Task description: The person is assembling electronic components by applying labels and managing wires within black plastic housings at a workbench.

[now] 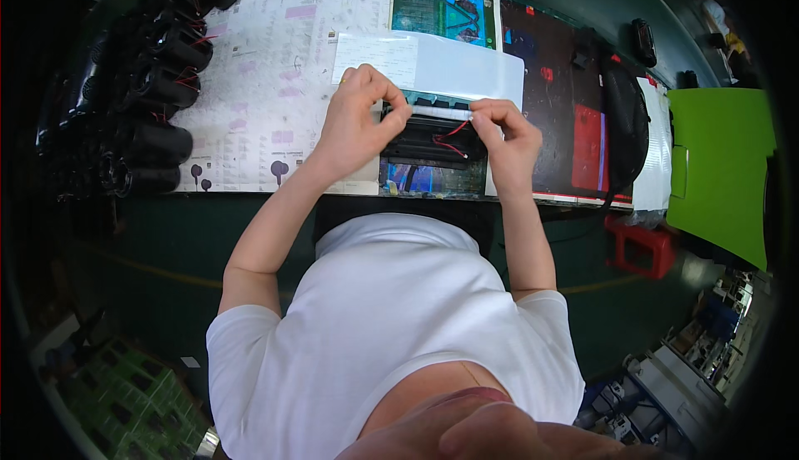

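Note:
A narrow whitish strip (443,113) is stretched level between my two hands, above the far part of a black plastic housing (416,141). My left hand (358,119) pinches its left end between thumb and forefinger. At the other end, the thumb and fingertips of my right hand (509,137) are closed on it. Red wires (452,134) lie loose over the housing, one ending in a small pale tip. Whether the strip touches the housing I cannot tell. My hands partly cover the housing's ends.
Several black cylindrical housings (158,86) with red wires stand along the table's left side. Beyond my hands lies a white sheet (470,61) with a paper on it. A black curved case (624,123) and a green panel (720,169) are at right, above a red stool (641,248).

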`<state>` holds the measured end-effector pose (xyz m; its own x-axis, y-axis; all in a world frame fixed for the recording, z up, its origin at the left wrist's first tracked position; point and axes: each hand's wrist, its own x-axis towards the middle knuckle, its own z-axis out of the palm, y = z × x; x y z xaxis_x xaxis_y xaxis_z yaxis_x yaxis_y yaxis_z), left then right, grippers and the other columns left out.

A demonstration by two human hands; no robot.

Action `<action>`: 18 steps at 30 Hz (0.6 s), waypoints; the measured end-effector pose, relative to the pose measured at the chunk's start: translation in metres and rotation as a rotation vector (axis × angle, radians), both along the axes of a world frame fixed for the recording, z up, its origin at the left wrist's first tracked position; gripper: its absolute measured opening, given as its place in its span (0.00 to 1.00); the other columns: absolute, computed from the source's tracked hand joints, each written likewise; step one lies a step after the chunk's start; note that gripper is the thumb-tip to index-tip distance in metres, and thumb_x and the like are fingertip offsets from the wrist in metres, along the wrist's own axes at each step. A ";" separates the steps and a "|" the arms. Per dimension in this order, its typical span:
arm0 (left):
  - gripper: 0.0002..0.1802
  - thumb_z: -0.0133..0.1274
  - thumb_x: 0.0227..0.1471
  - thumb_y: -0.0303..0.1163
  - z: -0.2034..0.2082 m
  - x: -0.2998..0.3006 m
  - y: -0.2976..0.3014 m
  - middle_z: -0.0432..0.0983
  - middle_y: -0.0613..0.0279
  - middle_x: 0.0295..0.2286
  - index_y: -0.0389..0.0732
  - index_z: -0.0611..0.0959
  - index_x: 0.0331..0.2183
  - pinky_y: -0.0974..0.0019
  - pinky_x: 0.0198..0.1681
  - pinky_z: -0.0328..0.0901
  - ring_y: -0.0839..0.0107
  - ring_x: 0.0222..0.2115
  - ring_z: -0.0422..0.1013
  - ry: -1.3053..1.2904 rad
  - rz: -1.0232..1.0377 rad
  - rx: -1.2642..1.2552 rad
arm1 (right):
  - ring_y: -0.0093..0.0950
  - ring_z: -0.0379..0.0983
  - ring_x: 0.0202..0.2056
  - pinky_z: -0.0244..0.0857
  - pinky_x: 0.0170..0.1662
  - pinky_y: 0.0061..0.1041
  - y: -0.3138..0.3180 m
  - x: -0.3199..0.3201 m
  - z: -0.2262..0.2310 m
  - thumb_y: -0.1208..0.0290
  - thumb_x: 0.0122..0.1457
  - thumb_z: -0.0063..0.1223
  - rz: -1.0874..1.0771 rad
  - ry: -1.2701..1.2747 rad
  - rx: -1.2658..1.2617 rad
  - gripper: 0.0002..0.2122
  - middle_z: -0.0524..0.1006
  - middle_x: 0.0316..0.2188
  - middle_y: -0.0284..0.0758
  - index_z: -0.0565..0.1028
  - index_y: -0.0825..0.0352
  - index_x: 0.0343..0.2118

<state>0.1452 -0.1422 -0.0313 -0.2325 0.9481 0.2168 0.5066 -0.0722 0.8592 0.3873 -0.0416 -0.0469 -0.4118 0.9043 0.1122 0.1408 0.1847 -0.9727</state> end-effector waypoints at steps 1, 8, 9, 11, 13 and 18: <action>0.06 0.66 0.51 0.28 0.002 0.005 -0.007 0.70 0.59 0.34 0.38 0.84 0.29 0.58 0.47 0.66 0.60 0.41 0.66 -0.002 -0.004 -0.005 | 0.20 0.78 0.46 0.69 0.53 0.23 -0.007 0.001 -0.001 0.82 0.63 0.65 -0.004 -0.002 -0.005 0.01 0.85 0.43 0.34 0.84 0.72 0.36; 0.09 0.67 0.47 0.21 -0.006 0.026 -0.019 0.71 0.56 0.38 0.38 0.81 0.30 0.58 0.48 0.64 0.58 0.42 0.67 0.251 0.094 0.223 | 0.33 0.84 0.42 0.75 0.47 0.29 -0.020 -0.002 -0.007 0.84 0.56 0.67 -0.099 -0.023 0.504 0.05 0.86 0.39 0.38 0.83 0.69 0.34; 0.10 0.67 0.47 0.20 -0.007 0.026 -0.018 0.71 0.56 0.37 0.38 0.81 0.30 0.57 0.47 0.65 0.57 0.42 0.68 0.276 0.103 0.245 | 0.34 0.84 0.42 0.76 0.46 0.29 -0.020 -0.002 -0.007 0.85 0.55 0.67 -0.100 -0.031 0.548 0.06 0.86 0.38 0.38 0.83 0.69 0.34; 0.10 0.66 0.46 0.18 -0.009 0.027 -0.018 0.72 0.55 0.37 0.38 0.80 0.30 0.56 0.46 0.66 0.56 0.42 0.69 0.300 0.112 0.265 | 0.35 0.84 0.42 0.77 0.46 0.30 -0.021 -0.002 -0.008 0.85 0.55 0.68 -0.100 -0.041 0.591 0.06 0.86 0.38 0.39 0.83 0.69 0.33; 0.12 0.67 0.45 0.17 -0.011 0.027 -0.017 0.73 0.55 0.36 0.38 0.80 0.30 0.56 0.41 0.69 0.55 0.40 0.71 0.346 0.117 0.309 | 0.36 0.84 0.42 0.77 0.44 0.31 -0.020 -0.002 -0.008 0.86 0.54 0.68 -0.107 -0.072 0.664 0.07 0.86 0.38 0.39 0.83 0.69 0.33; 0.13 0.68 0.44 0.16 -0.012 0.030 -0.017 0.74 0.57 0.35 0.38 0.79 0.30 0.57 0.35 0.71 0.58 0.36 0.74 0.398 0.123 0.329 | 0.35 0.84 0.39 0.77 0.42 0.30 -0.021 -0.002 -0.002 0.85 0.52 0.70 -0.118 -0.141 0.737 0.07 0.86 0.38 0.36 0.83 0.67 0.33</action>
<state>0.1752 -0.1594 -0.0437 -0.1770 0.7859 0.5925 0.8105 -0.2252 0.5408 0.3852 -0.0626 -0.0491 -0.3723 0.6549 0.6576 0.3138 0.7557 -0.5749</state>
